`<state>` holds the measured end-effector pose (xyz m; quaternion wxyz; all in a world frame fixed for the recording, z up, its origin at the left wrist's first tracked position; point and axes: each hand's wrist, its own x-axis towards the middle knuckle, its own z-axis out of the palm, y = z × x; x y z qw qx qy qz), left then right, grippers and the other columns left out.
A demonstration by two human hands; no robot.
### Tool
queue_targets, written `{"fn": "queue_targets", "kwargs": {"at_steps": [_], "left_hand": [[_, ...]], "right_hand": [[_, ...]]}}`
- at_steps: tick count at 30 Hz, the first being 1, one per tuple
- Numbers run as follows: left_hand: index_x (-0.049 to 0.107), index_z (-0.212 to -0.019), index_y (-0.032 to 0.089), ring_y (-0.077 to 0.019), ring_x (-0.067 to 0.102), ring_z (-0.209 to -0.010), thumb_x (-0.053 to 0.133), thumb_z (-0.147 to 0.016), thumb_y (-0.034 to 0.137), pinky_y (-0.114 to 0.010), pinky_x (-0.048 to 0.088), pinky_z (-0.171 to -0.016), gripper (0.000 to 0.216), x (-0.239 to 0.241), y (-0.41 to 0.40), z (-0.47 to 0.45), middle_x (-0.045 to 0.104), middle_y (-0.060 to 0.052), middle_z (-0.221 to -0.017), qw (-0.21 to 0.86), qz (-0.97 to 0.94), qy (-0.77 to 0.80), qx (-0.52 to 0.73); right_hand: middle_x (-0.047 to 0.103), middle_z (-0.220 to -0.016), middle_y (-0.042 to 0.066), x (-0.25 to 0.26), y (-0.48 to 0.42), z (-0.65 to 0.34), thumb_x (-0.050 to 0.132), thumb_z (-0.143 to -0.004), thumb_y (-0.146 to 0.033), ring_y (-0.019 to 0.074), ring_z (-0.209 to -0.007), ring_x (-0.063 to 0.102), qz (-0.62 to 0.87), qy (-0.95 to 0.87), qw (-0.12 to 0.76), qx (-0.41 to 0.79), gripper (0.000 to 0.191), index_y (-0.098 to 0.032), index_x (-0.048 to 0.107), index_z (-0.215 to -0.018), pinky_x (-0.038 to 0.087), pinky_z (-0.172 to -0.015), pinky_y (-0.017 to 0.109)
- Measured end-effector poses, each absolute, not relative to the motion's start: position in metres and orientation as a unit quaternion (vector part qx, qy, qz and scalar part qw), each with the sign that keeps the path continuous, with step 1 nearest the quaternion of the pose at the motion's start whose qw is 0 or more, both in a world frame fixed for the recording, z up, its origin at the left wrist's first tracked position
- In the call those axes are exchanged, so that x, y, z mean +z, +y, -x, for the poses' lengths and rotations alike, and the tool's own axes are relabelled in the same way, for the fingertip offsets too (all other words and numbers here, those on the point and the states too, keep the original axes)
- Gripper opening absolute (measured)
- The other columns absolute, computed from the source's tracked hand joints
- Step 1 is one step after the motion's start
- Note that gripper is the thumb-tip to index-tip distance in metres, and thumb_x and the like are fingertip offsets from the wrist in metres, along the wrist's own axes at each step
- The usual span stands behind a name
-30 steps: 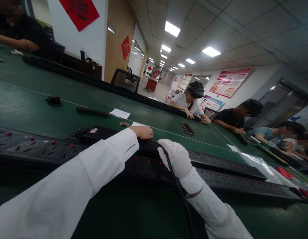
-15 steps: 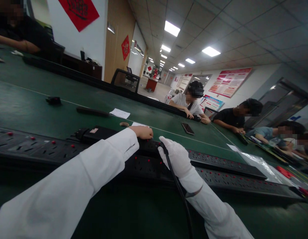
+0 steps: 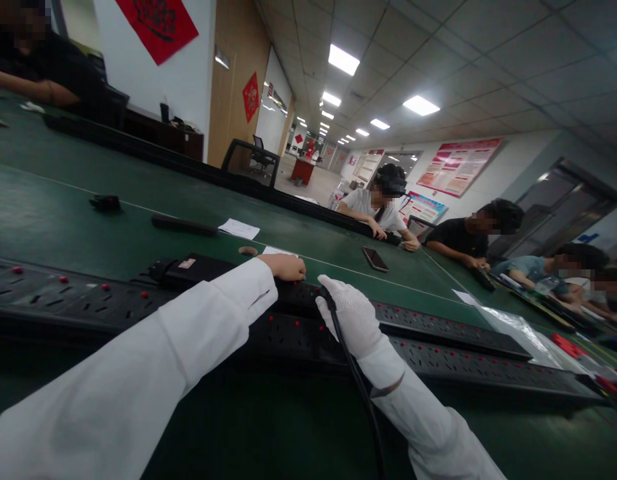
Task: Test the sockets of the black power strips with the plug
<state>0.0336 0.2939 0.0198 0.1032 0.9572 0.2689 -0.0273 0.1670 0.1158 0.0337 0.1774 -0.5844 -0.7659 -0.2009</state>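
My left hand, bare below a white sleeve, is curled closed over the far edge of a long black power strip. Whatever its fingers hold, if anything, is hidden. Close to its right is my right hand in a white dotted glove, shut on a thick black cable at the strip's top. The cable hangs down toward me; its upper end is covered by the fingers. A second long black strip with red buttons and slots lies parallel on the near side.
Beyond the strips, the green table bears a black box-shaped part, a tape roll, papers, a dark bar and a phone. Plastic film and red-handled tools lie right. Several people sit around.
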Motion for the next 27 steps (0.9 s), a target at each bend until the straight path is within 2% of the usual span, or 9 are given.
{"fn": "queue_targets", "kwargs": {"at_steps": [27], "left_hand": [[0.064,-0.091,0.022,-0.0181,0.057,-0.075,0.040,-0.077,0.037,-0.028,0.042,-0.067,0.032,0.0203,0.2925,-0.0339,0.065,-0.005,-0.091,0.106,-0.956,0.271,-0.027]], "right_hand": [[0.057,-0.112,0.006,0.0314,0.1169,-0.1675,0.044,-0.084,-0.028,0.0183,-0.099,0.054,0.580,-0.767,0.189,-0.198,0.038,-0.021,0.045,-0.120,0.041,-0.088,0.031]]}}
